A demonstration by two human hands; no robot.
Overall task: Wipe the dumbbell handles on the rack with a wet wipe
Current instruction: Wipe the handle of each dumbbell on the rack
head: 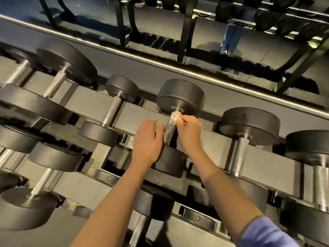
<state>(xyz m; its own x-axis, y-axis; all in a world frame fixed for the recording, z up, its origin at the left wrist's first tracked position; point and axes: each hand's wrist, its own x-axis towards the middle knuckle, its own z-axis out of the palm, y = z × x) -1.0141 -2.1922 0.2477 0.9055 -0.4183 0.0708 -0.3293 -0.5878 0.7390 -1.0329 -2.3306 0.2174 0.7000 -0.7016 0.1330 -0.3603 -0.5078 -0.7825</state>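
The wet wipe [176,116], bunched small, sits at the far end of the centre handle [169,131] on the rack [142,111], pinched in my right hand [189,130] just beside the far head [180,97]; I judge it could snag on the knurling or slip from the pinch. My left hand [147,139] lies open, fingers straight, just left of the handle, and the far head and near head [170,163] box my stroke in.

No text or numbers can be read anywhere.
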